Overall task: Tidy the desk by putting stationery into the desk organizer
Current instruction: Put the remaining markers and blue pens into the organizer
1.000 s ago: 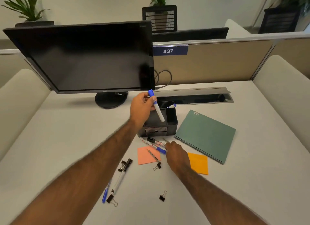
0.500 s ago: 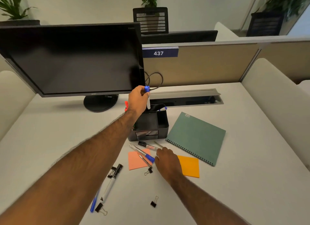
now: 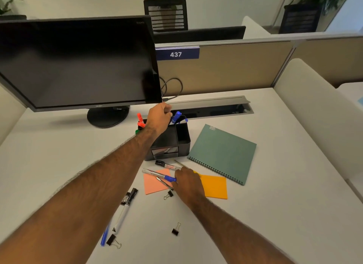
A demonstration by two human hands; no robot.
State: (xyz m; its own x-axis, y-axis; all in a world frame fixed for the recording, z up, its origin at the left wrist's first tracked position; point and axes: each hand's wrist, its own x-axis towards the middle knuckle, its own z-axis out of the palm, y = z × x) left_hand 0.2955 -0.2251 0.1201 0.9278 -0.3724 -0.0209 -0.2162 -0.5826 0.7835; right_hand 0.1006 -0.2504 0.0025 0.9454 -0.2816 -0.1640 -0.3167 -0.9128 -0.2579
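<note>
The black desk organizer [image 3: 172, 140] on the worktop [image 3: 275, 204] holds a blue-capped marker [image 3: 176, 116] at its back, just right of the left hand [image 3: 159, 118], and orange markers [image 3: 140, 120] at its back left. That hand's grip is curled over the organizer; I cannot tell whether it pinches anything. Just in front of the organizer, the right hand [image 3: 187, 182] lies over loose pens [image 3: 159, 173], its fingertips hidden, so its grip is unclear.

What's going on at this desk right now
A person is tidying stationery into the black desk organizer. The left hand is over its back compartment beside a blue-capped marker standing there. The right hand rests on pens lying across a pink sticky note. More pens and binder clips lie loose.
</note>
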